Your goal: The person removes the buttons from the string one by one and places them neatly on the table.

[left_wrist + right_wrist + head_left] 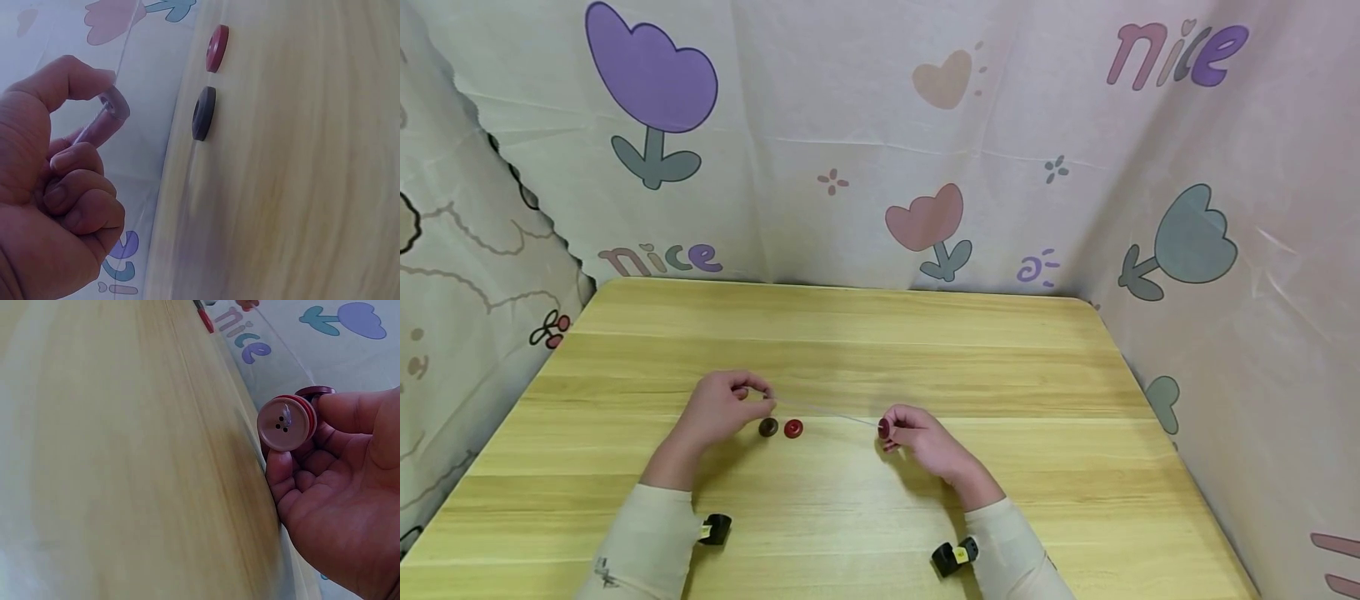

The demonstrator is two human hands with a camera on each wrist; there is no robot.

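My left hand [722,406] is over the table's left half, with thumb and index fingertip pinching the end of a thin clear thread [842,415]. The thread stretches across to my right hand [922,435], whose fingers and thumb grip several buttons. In the right wrist view a pink four-hole button [279,424] faces the camera with thread in its holes. Red shows right behind it, and a dark red button [315,391] sits at the thumb tip. Below the left fingertips a black button [768,427] and a red button [793,428] lie side by side on the table.
The light wooden table [850,533] reaches back to a printed cloth [820,100], which also hangs along both sides. Each forearm wears a black wrist device, one near the left sleeve [643,542] and one near the right sleeve [1011,546].
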